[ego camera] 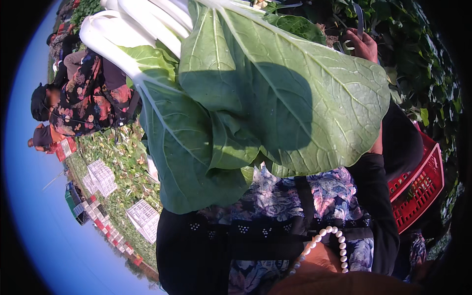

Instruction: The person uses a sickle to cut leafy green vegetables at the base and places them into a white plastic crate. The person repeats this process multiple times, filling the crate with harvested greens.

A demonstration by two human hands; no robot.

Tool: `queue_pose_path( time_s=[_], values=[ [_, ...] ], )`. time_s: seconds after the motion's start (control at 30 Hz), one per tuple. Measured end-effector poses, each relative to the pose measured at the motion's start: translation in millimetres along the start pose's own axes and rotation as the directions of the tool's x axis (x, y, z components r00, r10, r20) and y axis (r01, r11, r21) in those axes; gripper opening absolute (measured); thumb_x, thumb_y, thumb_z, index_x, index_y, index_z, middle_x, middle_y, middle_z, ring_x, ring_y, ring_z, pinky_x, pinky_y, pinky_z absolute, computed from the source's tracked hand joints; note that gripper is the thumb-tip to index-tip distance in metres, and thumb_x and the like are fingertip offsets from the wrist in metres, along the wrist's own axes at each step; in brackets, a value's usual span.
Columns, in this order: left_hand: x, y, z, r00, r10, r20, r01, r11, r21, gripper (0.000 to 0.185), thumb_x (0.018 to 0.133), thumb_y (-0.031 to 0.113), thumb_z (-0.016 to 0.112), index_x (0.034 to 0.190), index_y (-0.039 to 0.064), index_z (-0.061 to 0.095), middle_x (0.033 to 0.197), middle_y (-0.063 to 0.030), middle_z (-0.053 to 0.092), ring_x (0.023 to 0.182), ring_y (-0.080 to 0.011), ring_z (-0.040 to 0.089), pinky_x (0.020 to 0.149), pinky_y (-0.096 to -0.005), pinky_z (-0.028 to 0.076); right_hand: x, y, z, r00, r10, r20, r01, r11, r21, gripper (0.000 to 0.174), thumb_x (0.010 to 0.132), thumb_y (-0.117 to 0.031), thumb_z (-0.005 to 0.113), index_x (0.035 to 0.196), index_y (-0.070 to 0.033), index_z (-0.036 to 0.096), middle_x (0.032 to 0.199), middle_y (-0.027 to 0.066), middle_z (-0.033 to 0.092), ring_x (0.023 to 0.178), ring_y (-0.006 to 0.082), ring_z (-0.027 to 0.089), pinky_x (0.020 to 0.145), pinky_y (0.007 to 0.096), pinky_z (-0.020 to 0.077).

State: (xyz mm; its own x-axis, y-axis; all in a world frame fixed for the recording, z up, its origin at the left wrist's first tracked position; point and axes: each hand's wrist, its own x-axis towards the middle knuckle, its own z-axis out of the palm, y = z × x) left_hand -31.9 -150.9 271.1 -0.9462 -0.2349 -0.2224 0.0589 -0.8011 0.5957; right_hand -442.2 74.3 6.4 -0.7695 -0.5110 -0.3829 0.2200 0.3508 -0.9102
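Observation:
A big head of bok choy (pixel 236 88) with thick white stalks (pixel 143 22) and broad green leaves is raised close before me and fills the upper middle. A rounded shadow falls across its leaves. My left hand is out of view. Beyond the leaves at the upper right, my right hand (pixel 363 46) is closed around a knife with a narrow curved metal blade (pixel 358 16); its handle is hidden in the fingers. The bok choy covers part of my right forearm.
A red plastic crate (pixel 416 184) lies at the right, beside dense green plants (pixel 405 55). At the left, a person in a flowered top (pixel 88 96) bends over the field. White crates (pixel 144 219) and a truck (pixel 75 202) stand farther off.

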Motion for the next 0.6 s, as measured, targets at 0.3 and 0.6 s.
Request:
queue_pose_path(
  time_s=[0.3, 0.6],
  values=[
    [-216, 88, -11, 0.532, 0.745, -0.402, -0.375, 0.633, 0.677, 0.058, 0.085, 0.034, 0.055, 0.124, -0.008, 0.045, 0.117, -0.0244, 0.055, 0.108, -0.0343, 0.055, 0.092, -0.0475, 0.044, 3, 12, 16, 0.993, 0.005, 0.117, 0.005, 0.996, -0.086, 0.026, 0.083, -0.022, 0.067, 0.103, -0.006, 0.065, 0.084, 0.0016, 0.066, 0.069, 0.0069, 0.057, 0.053, 0.0217, 0.0399],
    [-274, -21, -6, -0.424, 0.88, -0.212, -0.106, 0.184, 0.977, 0.051, 0.085, 0.034, 0.049, 0.121, -0.003, 0.05, 0.114, -0.0202, 0.056, 0.104, -0.0324, 0.055, 0.086, -0.0453, 0.046, 21, 37, 36, 0.974, 0.09, 0.207, -0.037, 0.969, -0.245, 0.024, 0.083, -0.023, 0.066, 0.102, -0.008, 0.067, 0.085, 0.0004, 0.067, 0.067, 0.0066, 0.055, 0.054, 0.022, 0.0411]
  ],
)
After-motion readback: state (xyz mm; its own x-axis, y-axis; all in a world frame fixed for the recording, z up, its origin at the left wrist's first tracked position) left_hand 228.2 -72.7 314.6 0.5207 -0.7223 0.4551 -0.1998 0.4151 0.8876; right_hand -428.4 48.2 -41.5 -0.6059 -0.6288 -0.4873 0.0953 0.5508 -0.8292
